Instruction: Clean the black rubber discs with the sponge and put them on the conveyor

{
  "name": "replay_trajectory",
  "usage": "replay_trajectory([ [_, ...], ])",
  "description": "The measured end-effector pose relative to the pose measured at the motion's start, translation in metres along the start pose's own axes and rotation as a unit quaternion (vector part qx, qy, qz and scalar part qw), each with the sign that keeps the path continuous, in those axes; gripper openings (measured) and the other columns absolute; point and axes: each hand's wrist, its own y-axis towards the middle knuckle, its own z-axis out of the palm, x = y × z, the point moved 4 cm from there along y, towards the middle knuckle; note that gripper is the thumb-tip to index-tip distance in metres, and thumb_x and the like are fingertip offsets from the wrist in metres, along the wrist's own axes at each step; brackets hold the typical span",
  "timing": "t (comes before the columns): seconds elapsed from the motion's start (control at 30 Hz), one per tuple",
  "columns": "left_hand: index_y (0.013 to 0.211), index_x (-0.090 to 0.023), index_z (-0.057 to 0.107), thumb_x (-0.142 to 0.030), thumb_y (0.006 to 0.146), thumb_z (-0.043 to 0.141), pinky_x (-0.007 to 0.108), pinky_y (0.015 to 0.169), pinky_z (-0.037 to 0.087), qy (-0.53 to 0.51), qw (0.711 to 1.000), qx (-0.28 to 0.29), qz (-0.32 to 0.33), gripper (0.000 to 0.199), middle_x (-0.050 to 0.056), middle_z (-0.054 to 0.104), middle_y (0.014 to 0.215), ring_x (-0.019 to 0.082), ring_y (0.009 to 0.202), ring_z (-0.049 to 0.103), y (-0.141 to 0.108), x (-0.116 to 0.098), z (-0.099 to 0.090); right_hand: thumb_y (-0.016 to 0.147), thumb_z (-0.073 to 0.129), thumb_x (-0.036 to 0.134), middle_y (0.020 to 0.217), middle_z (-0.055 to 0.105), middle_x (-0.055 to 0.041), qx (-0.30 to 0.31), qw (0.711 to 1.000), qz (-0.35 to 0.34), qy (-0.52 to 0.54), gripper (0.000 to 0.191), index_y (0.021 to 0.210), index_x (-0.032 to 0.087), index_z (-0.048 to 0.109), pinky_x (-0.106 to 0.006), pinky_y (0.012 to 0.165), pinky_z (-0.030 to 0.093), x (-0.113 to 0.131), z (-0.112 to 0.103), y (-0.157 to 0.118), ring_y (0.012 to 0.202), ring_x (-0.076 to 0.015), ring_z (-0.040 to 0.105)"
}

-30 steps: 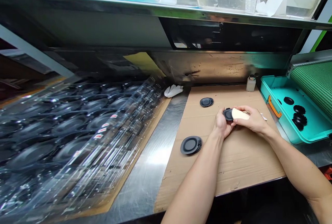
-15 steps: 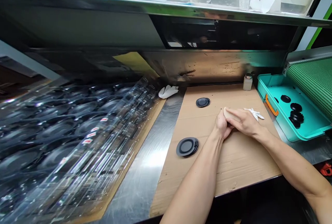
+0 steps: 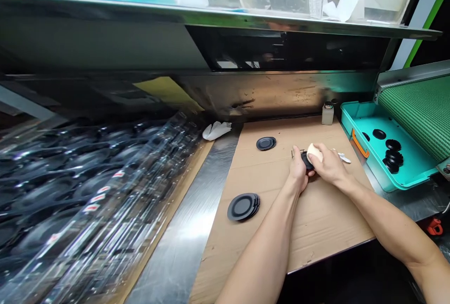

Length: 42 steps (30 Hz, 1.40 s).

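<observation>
Above the cardboard sheet (image 3: 260, 168), my left hand (image 3: 298, 172) is closed around a dark round part (image 3: 306, 160); a small metallic bit sticks out by its thumb. My right hand (image 3: 332, 167) grips a cream-coloured pad (image 3: 314, 152), perhaps a sponge, against that part's right side. The palm and fingers hide much of the part. Left of my hands lie a larger stack of black discs (image 3: 242, 207) and a smaller black disc stack (image 3: 266, 143). A white crumpled piece (image 3: 343, 157) lies just beyond my right hand.
A turquoise bin (image 3: 397, 184) with several black round parts stands at the right, beside a green conveyor belt (image 3: 422, 107). At the back is a small bottle (image 3: 327, 113). Clear plastic trays (image 3: 116, 215) fill the left, with white tissue (image 3: 216, 130) by their far corner. A metal ledge (image 3: 211, 15) runs overhead.
My hands have moved from pressed together to slightly apart, so the dark part and cream pad now show. The whole view has shifted, with the bench things sliding left.
</observation>
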Motion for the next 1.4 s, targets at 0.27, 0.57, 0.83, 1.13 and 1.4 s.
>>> replay_trajectory([
  [0.27, 0.092, -0.01, 0.067, -0.066, 0.1, 0.02, 0.021, 0.032, 0.026, -0.036, 0.994, -0.059, 0.088, 0.074, 0.004, 0.057, 0.055, 0.012, 0.038, 0.05, -0.004, -0.049, -0.029, 0.101, 0.051, 0.042, 0.091, 0.074, -0.0031, 0.089, 0.994, -0.062, -0.006, 0.03, 0.095, 0.025, 0.074, -0.031, 0.079, 0.047, 0.004, -0.006, -0.003, 0.088, -0.021, 0.065],
  [0.57, 0.086, -0.012, 0.07, -0.061, 0.098, 0.043, 0.021, 0.038, 0.043, 0.119, 0.992, -0.011, 0.037, 0.057, 0.01, 0.071, 0.067, 0.016, 0.048, 0.064, -0.003, -0.024, -0.013, 0.099, 0.055, 0.032, 0.095, 0.07, -0.0126, 0.042, 0.98, -0.016, -0.195, 0.023, 0.094, 0.019, 0.073, -0.035, 0.083, 0.043, -0.051, -0.02, 0.02, 0.093, -0.0259, 0.062],
  [0.83, 0.09, -0.01, 0.072, -0.06, 0.101, 0.029, 0.022, 0.034, 0.037, 0.182, 0.981, 0.041, -0.045, 0.066, 0.016, 0.072, 0.063, 0.017, 0.039, 0.059, -0.012, -0.018, -0.008, 0.098, 0.045, 0.024, 0.094, 0.071, -0.0046, 0.043, 0.994, -0.092, -0.041, 0.02, 0.106, 0.02, 0.064, -0.029, 0.074, 0.043, -0.011, -0.02, 0.01, 0.082, -0.0196, 0.063],
  [1.13, 0.076, -0.013, 0.067, -0.061, 0.1, 0.032, 0.022, 0.033, 0.037, 0.269, 0.961, 0.055, 0.003, 0.063, 0.009, 0.062, 0.048, 0.016, 0.034, 0.055, -0.005, -0.011, -0.007, 0.101, 0.046, 0.03, 0.096, 0.072, -0.0072, 0.041, 0.979, -0.134, -0.147, 0.024, 0.096, 0.021, 0.067, -0.028, 0.072, 0.039, 0.007, 0.007, 0.001, 0.085, -0.0199, 0.063],
  [1.4, 0.061, -0.017, 0.062, -0.058, 0.1, 0.033, 0.026, 0.037, 0.042, 0.349, 0.935, 0.05, 0.026, 0.064, 0.008, 0.061, 0.047, 0.017, 0.035, 0.053, -0.013, -0.014, -0.004, 0.094, 0.05, 0.027, 0.088, 0.073, -0.0047, 0.082, 0.965, -0.093, -0.231, 0.022, 0.085, 0.022, 0.069, -0.029, 0.065, 0.031, 0.014, 0.0, 0.002, 0.079, -0.019, 0.062],
])
